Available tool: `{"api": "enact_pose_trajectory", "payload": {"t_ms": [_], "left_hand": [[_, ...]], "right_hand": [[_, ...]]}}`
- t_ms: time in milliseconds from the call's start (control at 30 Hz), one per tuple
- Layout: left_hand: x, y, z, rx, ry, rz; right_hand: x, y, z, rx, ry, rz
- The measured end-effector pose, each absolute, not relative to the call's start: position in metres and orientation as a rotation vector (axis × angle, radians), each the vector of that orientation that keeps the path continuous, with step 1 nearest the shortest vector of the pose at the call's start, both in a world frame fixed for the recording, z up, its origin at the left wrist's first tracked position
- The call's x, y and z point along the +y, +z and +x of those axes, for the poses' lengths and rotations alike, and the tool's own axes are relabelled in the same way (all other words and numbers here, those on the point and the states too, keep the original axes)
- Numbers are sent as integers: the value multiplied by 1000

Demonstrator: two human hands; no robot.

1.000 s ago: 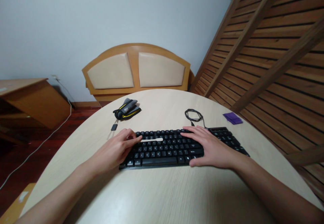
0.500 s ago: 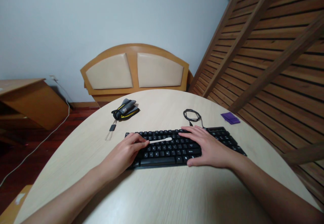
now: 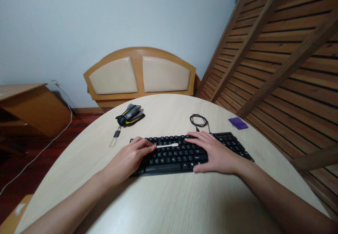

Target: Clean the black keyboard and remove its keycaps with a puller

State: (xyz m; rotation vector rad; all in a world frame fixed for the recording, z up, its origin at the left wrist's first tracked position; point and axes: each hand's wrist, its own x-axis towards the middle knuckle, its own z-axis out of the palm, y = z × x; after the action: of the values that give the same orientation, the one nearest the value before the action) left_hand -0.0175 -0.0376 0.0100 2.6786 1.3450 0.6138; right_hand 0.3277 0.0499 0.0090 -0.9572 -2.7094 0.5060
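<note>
A black keyboard (image 3: 169,159) lies across the table in front of me. My left hand (image 3: 137,153) rests over its left part, thumb and fingers pinched on a slim white toothbrush (image 3: 166,146). The brush lies nearly level above the keys, its broader head pointing right; bristles cannot be made out. My right hand (image 3: 211,153) spans the keyboard's right half, fingers spread at the far edge and thumb at the near edge, gripping it across. The number pad sticks out beyond this hand.
A coiled black cable (image 3: 199,120) sits behind the keyboard. Purple pieces (image 3: 238,123) lie at the right. A grey, black and yellow folded item (image 3: 130,115) with a cord is at the left. The round table (image 3: 169,205) stands near a headboard (image 3: 139,72) and a slatted wooden panel (image 3: 277,68).
The toothbrush has turned slightly, from tilting up to the right to nearly level. My left hand shifts a little with it. The right hand keeps its place on the keyboard.
</note>
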Motion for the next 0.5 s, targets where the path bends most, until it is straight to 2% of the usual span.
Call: {"api": "enact_pose_trajectory", "payload": {"t_ms": [500], "left_hand": [[-33,21,-72,1481,706,2608]], "right_hand": [[53,4,329,-2679,399,-1005]]}}
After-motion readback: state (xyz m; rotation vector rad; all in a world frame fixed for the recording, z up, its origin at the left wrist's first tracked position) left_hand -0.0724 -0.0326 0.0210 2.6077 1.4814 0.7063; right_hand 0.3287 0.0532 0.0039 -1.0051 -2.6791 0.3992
